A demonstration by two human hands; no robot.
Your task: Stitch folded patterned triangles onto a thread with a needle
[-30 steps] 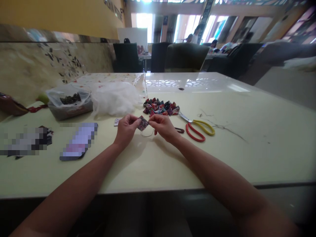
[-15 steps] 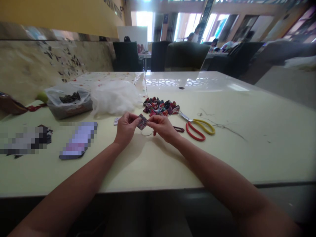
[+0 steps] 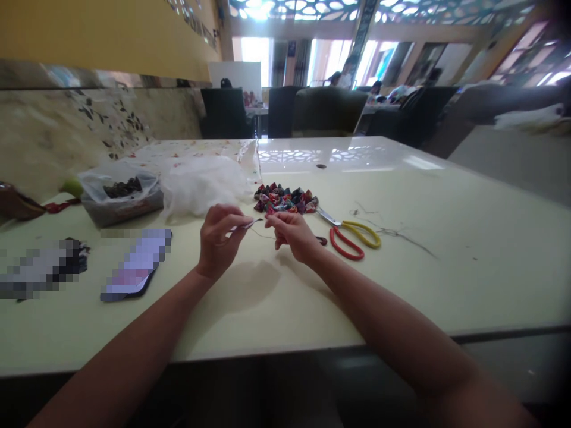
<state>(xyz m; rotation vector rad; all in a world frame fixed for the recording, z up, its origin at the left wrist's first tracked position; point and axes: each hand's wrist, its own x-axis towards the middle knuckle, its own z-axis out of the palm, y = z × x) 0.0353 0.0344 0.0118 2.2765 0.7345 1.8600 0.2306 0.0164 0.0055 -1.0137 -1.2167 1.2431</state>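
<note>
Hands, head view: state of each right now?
Left hand: closed, pinching the small fabric piece.
Right hand: closed in a pinch beside it; contents cannot be told.

**Bright daylight from the back, soft focus up front**

Strong daylight pours in through the far windows [image 3: 321, 56] and the patterned ceiling, blown out to white. It throws a lattice glare onto the glossy table [image 3: 339, 157]. Soft shadows lie under the forearms. The whole frame is slightly hazy; fine detail near the hands is smeared. Wide-lens bending stretches the edges, and the corners darken. Two patches at left [image 3: 134, 264] are pixelated.
</note>
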